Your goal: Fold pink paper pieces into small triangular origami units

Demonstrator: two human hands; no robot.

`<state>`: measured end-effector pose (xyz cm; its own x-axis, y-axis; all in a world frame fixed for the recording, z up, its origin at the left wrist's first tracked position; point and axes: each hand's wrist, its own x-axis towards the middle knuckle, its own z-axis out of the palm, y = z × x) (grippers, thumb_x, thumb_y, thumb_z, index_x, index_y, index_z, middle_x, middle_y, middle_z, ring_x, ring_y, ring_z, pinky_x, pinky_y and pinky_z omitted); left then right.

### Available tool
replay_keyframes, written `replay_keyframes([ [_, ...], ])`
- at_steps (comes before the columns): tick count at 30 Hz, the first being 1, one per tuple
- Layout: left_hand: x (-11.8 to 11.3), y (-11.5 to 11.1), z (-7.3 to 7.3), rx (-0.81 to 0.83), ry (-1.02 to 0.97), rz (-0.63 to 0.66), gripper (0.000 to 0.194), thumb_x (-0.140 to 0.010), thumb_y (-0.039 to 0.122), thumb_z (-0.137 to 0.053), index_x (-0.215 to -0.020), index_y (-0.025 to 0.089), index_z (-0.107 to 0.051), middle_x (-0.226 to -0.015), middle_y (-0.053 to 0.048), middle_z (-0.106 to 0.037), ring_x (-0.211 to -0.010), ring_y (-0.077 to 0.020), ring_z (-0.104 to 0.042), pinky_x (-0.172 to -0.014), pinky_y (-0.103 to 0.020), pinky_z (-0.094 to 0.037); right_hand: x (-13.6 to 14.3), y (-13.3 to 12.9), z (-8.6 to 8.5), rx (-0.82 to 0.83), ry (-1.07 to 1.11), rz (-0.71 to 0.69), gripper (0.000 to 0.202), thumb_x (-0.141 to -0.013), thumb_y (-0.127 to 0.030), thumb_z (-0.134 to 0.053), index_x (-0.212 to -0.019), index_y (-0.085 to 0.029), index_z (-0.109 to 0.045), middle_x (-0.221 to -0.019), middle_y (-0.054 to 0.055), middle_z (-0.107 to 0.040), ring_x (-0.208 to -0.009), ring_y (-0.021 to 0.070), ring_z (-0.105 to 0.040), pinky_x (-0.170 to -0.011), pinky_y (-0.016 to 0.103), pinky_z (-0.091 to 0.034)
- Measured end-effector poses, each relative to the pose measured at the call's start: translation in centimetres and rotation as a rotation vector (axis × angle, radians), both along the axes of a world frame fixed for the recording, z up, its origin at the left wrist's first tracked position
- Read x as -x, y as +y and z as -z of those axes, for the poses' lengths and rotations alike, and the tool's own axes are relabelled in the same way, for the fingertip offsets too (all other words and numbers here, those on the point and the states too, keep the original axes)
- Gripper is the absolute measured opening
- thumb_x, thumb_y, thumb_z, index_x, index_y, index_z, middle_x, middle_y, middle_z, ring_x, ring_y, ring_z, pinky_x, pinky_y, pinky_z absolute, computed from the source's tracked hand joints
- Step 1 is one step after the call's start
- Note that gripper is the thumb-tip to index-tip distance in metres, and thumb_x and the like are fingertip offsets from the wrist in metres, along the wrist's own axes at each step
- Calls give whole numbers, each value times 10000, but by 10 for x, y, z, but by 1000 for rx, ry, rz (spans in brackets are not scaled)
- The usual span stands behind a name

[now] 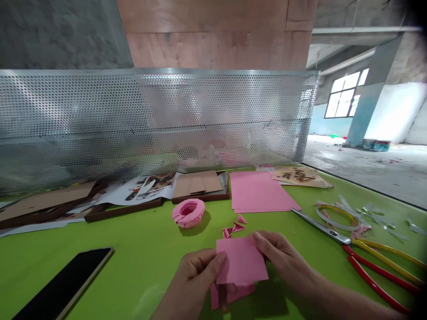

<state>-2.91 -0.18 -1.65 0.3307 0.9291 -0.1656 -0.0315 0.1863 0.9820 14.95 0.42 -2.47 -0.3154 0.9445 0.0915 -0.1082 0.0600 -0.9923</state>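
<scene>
1. Here we are, both hands at work over the green surface (143,249), and a pink square (243,262) is right between them!
2. The left hand (197,272) has its grip clamped on the square's left edge, thumb pressed on top.
3. Over to the right hand (280,251): its grip is pinched on the upper right corner.
4. Just below, another pink piece (245,291) peeks out from under the square; whether it is held or lying there, I cannot tell.
5. Beyond the fingers, a little cluster of folded bits (238,227) sits on the surface, with the pink ring (183,221) near them, to the left.
6. Farther back, large pink sheets (262,191) lie flat in a stack.
7. Out right, scissors (338,236) with red and yellow handles point their tip at the sheets' near corner; the tape (333,226) lies just beyond, beside clear strips (378,215).
8. And far left, a phone (63,284) lies dark-screened, well apart from the square.
</scene>
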Motion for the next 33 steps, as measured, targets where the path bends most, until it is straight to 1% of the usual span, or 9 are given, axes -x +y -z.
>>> replay_keyframes([
  [3,1,1,-1,-41,-31,29,355,-763,431,-566,-663,104,-661,-479,-21,-624,-411,-110,-535,-406,-220,-459,0,0,0,-24,-14,-57,362,-785,-489,-547,-694,-139,-557,-591,-31,-466,-520,94,-411,-490,200,-323],
  [7,1,2,-4,-46,-86,68,219,-753,327,-624,-744,119,-693,-533,-22,-654,-467,-109,-572,-441,-201,-471,0,2,4,-146,-134,21,328,-786,-434,-569,-672,-127,-556,-544,-55,-382,-486,80,-331,-453,194,-269],
  [10,1,3,-3,-51,-114,84,191,-740,298,-646,-816,134,-709,-524,-13,-650,-458,-100,-566,-419,-184,-461,-1,1,5,-206,-176,28,291,-808,-386,-553,-678,-126,-570,-544,-54,-373,-491,80,-326,-450,192,-267],
  [12,2,3,-3,-45,-148,106,176,-762,273,-627,-839,140,-713,-528,-21,-666,-445,-96,-565,-422,-185,-458,-1,0,3,-204,-155,15,260,-811,-359,-556,-694,-130,-593,-544,-51,-389,-489,77,-337,-450,187,-283],
  [15,2,2,-3,-21,-301,159,160,-784,196,-601,-893,154,-711,-571,-46,-707,-463,-115,-601,-458,-211,-485,-3,1,0,-185,-46,-21,185,-797,-322,-584,-765,-152,-650,-573,-38,-465,-500,76,-392,-468,180,-338],
  [18,2,1,-3,9,-483,153,179,-755,155,-620,-904,188,-714,-635,-66,-738,-517,-159,-649,-471,-244,-508,-7,2,-2,-163,69,-66,153,-779,-291,-603,-870,-210,-694,-634,-20,-558,-529,82,-462,-500,186,-402],
  [20,2,0,-4,25,-539,144,185,-751,145,-617,-892,210,-718,-654,-72,-746,-550,-181,-664,-490,-268,-511,-9,3,-5,-150,107,-73,155,-765,-258,-607,-875,-235,-715,-631,-12,-591,-530,88,-488,-506,196,-425],
  [27,3,-7,-15,75,-503,161,96,-733,202,-641,-760,201,-734,-667,-76,-745,-635,-194,-663,-597,-295,-484,-12,3,-12,-127,140,-17,166,-694,-168,-593,-729,-215,-748,-585,8,-631,-496,108,-510,-497,232,-455],
  [33,4,-3,-7,73,-499,81,84,-700,174,-663,-736,177,-738,-716,-59,-744,-683,-177,-648,-671,-279,-473,-14,2,-11,-183,127,7,220,-686,-114,-549,-702,-217,-744,-611,9,-651,-498,107,-518,-487,224,-456],
])
